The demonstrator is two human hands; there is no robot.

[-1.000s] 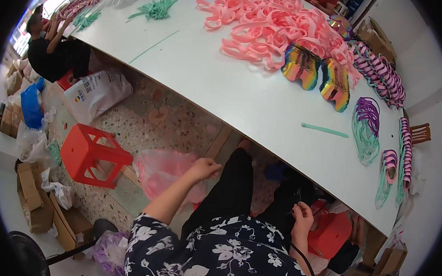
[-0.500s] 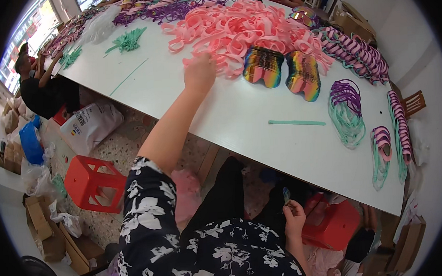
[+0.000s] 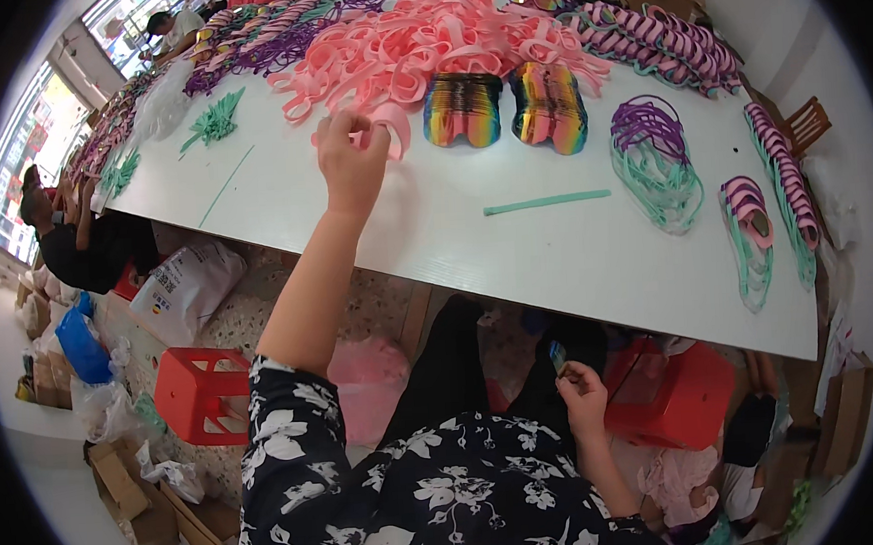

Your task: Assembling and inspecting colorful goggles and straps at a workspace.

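Note:
My left hand (image 3: 352, 158) is over the white table with its fingers closed on a pink band (image 3: 396, 129), which loops out to the right of the fingers. Just beyond it lies a large heap of pink bands (image 3: 425, 46). Low over my lap, my right hand (image 3: 583, 395) pinches a small, shiny dark piece (image 3: 557, 356), too small to make out exactly. Right of my left hand stand two stacks of rainbow mirrored lenses, the left stack (image 3: 462, 110) and the right stack (image 3: 547, 109). A flat teal strip (image 3: 547, 203) lies nearer the table edge.
Farther right on the table (image 3: 425, 239) lie a bundle of purple and teal cords (image 3: 656, 162) and rows of pink, purple and teal pieces (image 3: 783, 195). Teal strips (image 3: 214, 121) lie left. Red stools (image 3: 201, 393) stand below the edge; co-workers sit at the far left.
My left hand has drawn back from the pink heap toward the left, now with a pink band in its fingers. The view has shifted; my right hand stays low with its small piece.

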